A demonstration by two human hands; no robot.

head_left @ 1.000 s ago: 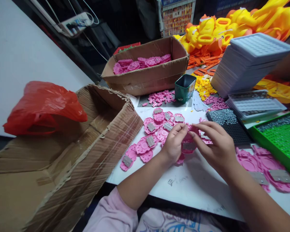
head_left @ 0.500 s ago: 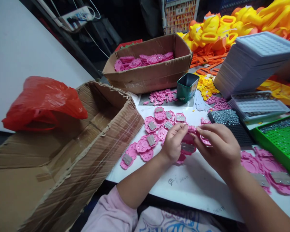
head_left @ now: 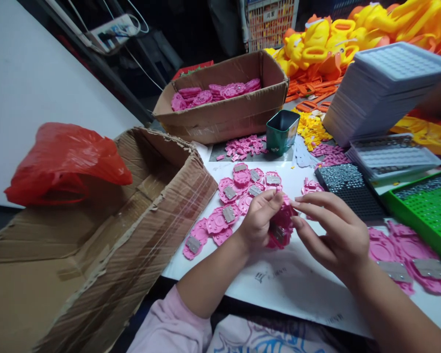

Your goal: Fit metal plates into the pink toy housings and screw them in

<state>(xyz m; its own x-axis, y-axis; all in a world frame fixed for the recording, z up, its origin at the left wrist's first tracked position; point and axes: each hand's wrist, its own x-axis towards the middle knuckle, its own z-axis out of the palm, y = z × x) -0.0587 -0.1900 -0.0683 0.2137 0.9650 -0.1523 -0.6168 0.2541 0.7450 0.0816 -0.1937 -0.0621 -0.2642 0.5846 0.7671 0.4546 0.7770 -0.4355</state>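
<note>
My left hand [head_left: 259, 220] is closed around a pink plastic casing [head_left: 282, 225] with a metal plate on it, held tilted above the white table. My right hand [head_left: 334, 230] is just to the right of it, thumb and fingers apart, fingertips at or very near the casing's edge. Whether they touch I cannot tell. Several more pink casings with metal plates [head_left: 228, 214] lie overlapping beyond and left of my left hand. Another pink casing [head_left: 311, 187] is partly hidden behind my right hand. Larger-looking pink casings [head_left: 413, 250] lie to the right of my right wrist.
Left stands a big cardboard box [head_left: 161, 220] with a red plastic bag [head_left: 66, 162]. Behind are a box of pink parts [head_left: 220, 117], small pink pieces [head_left: 244, 147] and a green tin [head_left: 282, 132]. Right are a black tray [head_left: 353, 189], a green tray [head_left: 426, 211] and stacked white trays [head_left: 382, 93].
The casing has turned in my left hand and tilted more upright. My right fingers have loosened from its top edge and spread apart. The view has shifted slightly.
</note>
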